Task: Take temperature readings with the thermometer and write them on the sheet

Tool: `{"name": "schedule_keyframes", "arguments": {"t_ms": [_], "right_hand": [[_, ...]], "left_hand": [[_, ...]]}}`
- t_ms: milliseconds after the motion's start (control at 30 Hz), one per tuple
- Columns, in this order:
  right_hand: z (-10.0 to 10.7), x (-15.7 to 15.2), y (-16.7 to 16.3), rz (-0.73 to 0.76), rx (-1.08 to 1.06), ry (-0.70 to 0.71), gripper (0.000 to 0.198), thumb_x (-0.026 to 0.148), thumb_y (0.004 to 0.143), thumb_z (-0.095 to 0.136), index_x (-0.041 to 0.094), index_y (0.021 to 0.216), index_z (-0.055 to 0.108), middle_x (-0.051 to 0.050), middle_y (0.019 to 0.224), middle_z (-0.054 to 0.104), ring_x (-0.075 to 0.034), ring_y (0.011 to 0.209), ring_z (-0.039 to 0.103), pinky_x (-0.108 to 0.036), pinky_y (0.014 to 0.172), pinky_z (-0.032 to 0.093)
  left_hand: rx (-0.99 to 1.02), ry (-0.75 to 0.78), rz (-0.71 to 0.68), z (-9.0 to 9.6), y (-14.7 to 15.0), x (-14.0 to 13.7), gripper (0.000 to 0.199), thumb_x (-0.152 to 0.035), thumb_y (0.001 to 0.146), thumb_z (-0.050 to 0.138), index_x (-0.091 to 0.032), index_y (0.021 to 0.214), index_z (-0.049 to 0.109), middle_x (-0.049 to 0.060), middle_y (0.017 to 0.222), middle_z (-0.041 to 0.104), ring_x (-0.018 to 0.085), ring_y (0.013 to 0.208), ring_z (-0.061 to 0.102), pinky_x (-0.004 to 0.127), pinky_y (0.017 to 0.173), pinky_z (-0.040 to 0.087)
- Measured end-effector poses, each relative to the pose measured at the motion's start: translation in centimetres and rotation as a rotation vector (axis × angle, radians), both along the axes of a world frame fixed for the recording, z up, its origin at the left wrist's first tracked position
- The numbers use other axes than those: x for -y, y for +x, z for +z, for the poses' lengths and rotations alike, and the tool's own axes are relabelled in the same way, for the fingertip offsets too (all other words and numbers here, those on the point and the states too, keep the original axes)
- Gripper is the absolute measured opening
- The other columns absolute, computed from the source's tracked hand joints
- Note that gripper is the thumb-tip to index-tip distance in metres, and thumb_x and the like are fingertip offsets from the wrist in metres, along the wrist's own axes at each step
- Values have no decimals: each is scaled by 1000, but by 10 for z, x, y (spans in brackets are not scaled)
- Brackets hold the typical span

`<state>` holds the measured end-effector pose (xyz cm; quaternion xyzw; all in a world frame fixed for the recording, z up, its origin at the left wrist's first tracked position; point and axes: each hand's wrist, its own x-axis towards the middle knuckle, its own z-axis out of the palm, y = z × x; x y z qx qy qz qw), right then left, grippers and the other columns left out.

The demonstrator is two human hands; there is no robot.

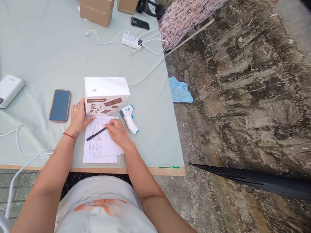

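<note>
A white and brown box point(107, 86) marked "Super Meal" stands on the cloth-covered table. My left hand point(79, 117) lies against its left front edge, fingers stretched out, with the thumb over the top of the papers. In front of the box are written sheets of paper point(97, 150), stacked a little askew. My right hand point(118, 132) rests on these sheets, its fingers closed on one end of a black pen point(96, 134). The pen lies slantwise across the writing. Just right of the box and my right hand is a white and blue infrared thermometer point(130, 119).
Left of my left hand lies a phone point(60, 105), with a white power bank point(10, 90) farther left. White cables point(17, 142) run across the table's left side. Cardboard boxes point(96, 12), a white device point(131, 41) and a black object point(140, 23) sit toward the back.
</note>
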<state>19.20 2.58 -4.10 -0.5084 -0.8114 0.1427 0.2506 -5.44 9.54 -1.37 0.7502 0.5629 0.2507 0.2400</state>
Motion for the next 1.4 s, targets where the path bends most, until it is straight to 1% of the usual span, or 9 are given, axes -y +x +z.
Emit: {"name": "schedule_keyframes", "arguments": {"t_ms": [67, 167, 233, 300, 400, 600, 833, 967, 1400], "right_hand": [[0, 2, 2, -3, -64, 3, 23, 20, 105, 49, 21, 108, 72, -10, 102, 63, -26, 98, 57, -40, 86, 45], [-3, 5, 1, -59, -311, 16, 15, 31, 105, 51, 22, 102, 64, -8, 95, 63, -24, 90, 58, -40, 83, 48], [-5, 7, -3, -164, -538, -12, 17, 40, 100, 57, 24, 95, 58, -4, 86, 60, -22, 79, 56, -38, 77, 49], [-6, 8, -11, -291, -734, -102, 21, 45, 94, 61, 26, 88, 53, 0, 78, 58, -18, 69, 53, -35, 70, 49], [-3, 8, -23, -368, -876, -244, 21, 46, 85, 62, 26, 83, 54, 3, 69, 56, -16, 60, 52, -31, 62, 46], [10, 8, -37, -385, -771, -311, 17, 42, 76, 60, 26, 78, 65, 2, 66, 62, -17, 60, 54, -31, 60, 47], [8, 8, -41, -420, -682, -325, 14, 38, 75, 61, 27, 75, 68, 2, 68, 68, -19, 65, 60, -33, 64, 49], [6, 8, -40, -411, -640, -331, 13, 38, 76, 61, 27, 75, 68, 3, 67, 67, -18, 63, 59, -33, 65, 48], [7, 8, -39, -396, -602, -328, 10, 35, 76, 58, 27, 75, 65, 3, 66, 65, -19, 62, 58, -33, 65, 46]], "left_hand": [[-30, -12, 19, 0, 2, 1, 120, -41, 77, 86, -20, 166, 9, 24, 164, 43, 44, 158, 33, 72, 133, 11], [-49, -15, 23, 1, 5, 2, 142, -41, 70, 94, -23, 168, -7, 25, 166, 40, 46, 160, 31, 74, 133, 8], [-69, -21, 7, 2, 5, 3, 147, -43, 69, 96, -22, 168, -11, 27, 167, 37, 47, 160, 29, 75, 132, 7], [-82, -25, -11, 3, 4, 4, 149, -44, 69, 97, -22, 168, -12, 27, 168, 36, 48, 160, 29, 75, 132, 8], [-79, -16, -20, 3, 3, 3, 150, -45, 68, 98, -25, 168, -12, 26, 169, 35, 49, 159, 30, 77, 131, 11], [-85, -11, -17, 4, 4, 4, 148, -44, 68, 97, -25, 168, -10, 25, 170, 32, 49, 159, 30, 77, 131, 12], [-82, -13, -24, 5, 5, 4, 144, -44, 69, 97, -26, 169, -5, 24, 170, 34, 48, 159, 30, 77, 131, 12], [-73, -17, -18, 4, 5, 4, 141, -45, 69, 97, -26, 168, -1, 22, 170, 34, 47, 160, 30, 77, 131, 11], [-98, -25, -29, 6, 5, 4, 141, -45, 70, 96, -24, 168, -4, 25, 170, 33, 47, 160, 29, 74, 132, 13]]}}
